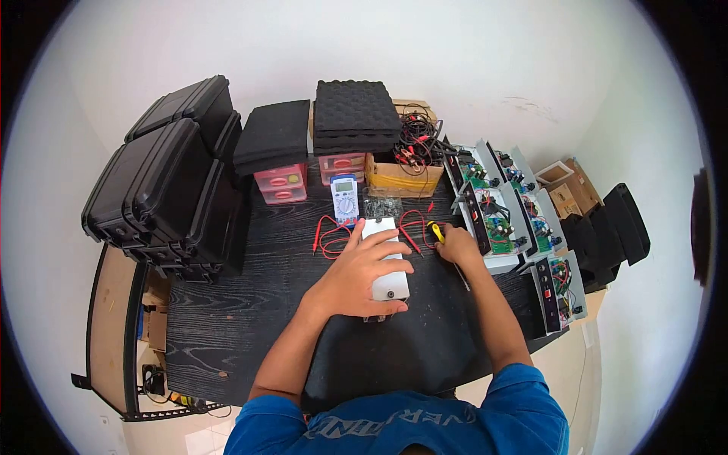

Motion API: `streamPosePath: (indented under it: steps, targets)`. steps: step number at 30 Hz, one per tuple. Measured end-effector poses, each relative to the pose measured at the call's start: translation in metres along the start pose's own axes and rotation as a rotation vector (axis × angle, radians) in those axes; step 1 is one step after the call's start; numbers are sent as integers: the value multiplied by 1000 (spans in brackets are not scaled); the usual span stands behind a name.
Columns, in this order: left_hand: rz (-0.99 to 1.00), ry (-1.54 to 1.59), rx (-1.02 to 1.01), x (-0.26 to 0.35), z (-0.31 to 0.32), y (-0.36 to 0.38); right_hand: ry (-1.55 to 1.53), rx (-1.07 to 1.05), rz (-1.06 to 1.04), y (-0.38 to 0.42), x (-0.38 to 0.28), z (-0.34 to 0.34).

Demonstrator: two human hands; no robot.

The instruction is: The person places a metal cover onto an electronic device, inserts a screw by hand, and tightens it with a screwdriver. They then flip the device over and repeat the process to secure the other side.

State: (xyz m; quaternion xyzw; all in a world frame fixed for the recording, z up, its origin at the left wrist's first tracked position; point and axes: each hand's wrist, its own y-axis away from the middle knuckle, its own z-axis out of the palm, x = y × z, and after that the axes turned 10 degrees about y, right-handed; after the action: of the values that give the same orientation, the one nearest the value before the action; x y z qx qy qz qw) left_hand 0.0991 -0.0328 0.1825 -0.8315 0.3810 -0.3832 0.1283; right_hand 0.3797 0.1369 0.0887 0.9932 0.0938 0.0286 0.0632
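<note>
A long white metal casing [389, 282] with a dark screw at its near end lies on the black tabletop. My left hand [350, 274] rests across it, with its fingers spread over the top and the thumb by the near end. Over to the right, my right hand [459, 247] is closed around a screwdriver [437, 232] with a yellow and black handle. The screwdriver's thin shaft shows under the wrist, pointing back toward me. Just beyond the casing sits a clear container of small parts [383, 206].
A multimeter [346, 200] stands behind my left hand, its red leads [324, 236] looped on the table. Black hard cases [163, 182] are stacked at left. Opened circuit-board units [497, 216] line the right side. A cardboard box [406, 180] of cables and foam sheets [356, 114] are at the back.
</note>
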Motion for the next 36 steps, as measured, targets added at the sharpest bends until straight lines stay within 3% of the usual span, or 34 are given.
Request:
streamPosePath:
  steps: [6, 12, 15, 19, 25, 28, 32, 36]
  targets:
    - [2, -3, 5, 1, 1, 0, -63, -87, -191, 0, 2, -10]
    - [2, 10, 11, -2, 2, 1, -132, -14, -239, 2, 8, -3]
    - [-7, 25, 11, -3, 3, 2, -263, -152, -198, 28, 6, -43]
    - [-8, 33, 14, -3, 3, 1, -130, -191, -177, 52, 19, -70]
    - [-12, 43, 17, -3, 3, 1, -164, 149, -107, 75, 28, -81]
    - [-13, 39, 10, -3, 3, 1, -493, 253, -201, 78, 17, -106]
    - [-26, 30, 0, -3, 3, 1, -1355, 318, -518, 66, -20, -118]
    - [-30, 13, -13, -3, 3, 1, -1548, 425, -667, 60, -48, -150]
